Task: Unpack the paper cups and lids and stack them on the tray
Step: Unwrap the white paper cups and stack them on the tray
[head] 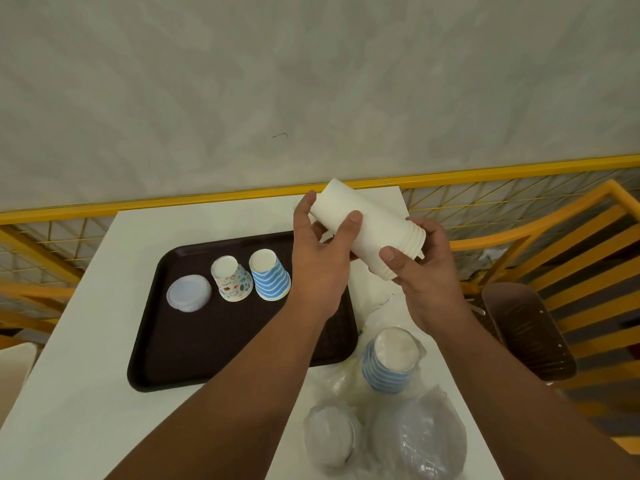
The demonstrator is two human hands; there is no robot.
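White table (86, 393) and grey wall are being seen from the head view. Above the brown tray (180, 341), a white cup stack (367, 226) is being gripped by the left hand (318, 258) and the right hand (426, 271), lying tilted, rims lower right. Two upturned cups (251, 280) and a lid (188, 293) are sitting on the tray; bagged cups (391, 358) are lying nearby.

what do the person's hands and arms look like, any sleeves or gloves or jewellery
Both arms are bare up to the frame edge: no sleeves show. The left hand and right hand wear no gloves, and no rings, watch or wristband are visible. Fingernails are short and unpainted.
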